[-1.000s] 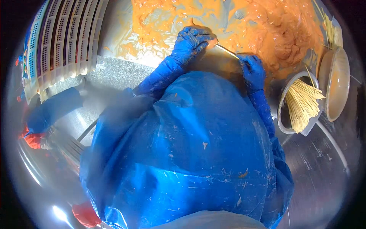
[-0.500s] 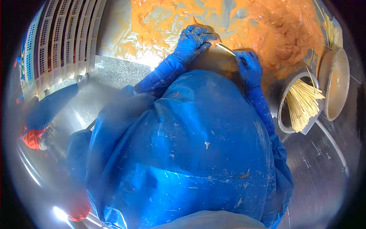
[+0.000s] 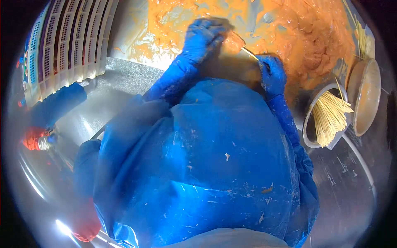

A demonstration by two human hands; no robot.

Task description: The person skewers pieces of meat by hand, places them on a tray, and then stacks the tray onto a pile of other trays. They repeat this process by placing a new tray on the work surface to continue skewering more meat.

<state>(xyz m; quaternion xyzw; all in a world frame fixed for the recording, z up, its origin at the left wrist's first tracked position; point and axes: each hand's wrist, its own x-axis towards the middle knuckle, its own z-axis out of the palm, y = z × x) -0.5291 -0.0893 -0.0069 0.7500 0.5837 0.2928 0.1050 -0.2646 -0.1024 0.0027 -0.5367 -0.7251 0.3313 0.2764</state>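
My right hand [image 3: 271, 74], in a blue glove, is closed around the lower end of a thin wooden skewer [image 3: 249, 53]. A piece of orange-coated meat [image 3: 234, 42] is on the skewer's far end. Beside the meat's left edge is my left hand [image 3: 204, 37], also blue-gloved. Its fingers are smeared by motion, so whether they grip the meat cannot be made out. Under and beyond both hands, wet orange marinated meat [image 3: 310, 49] is spread over the work surface.
Several perforated plastic trays [image 3: 68, 45] stand in a row at the left. On the right, a container [image 3: 308, 128] holds a bundle of wooden skewers [image 3: 331, 115], beside a round bowl [image 3: 367, 97]. Another person's blue sleeve [image 3: 60, 103] shows at far left.
My left hand has shifted up and slightly left, uncovering the meat at the skewer's end. My right hand keeps its hold on the skewer. The other person's sleeve has moved slightly.
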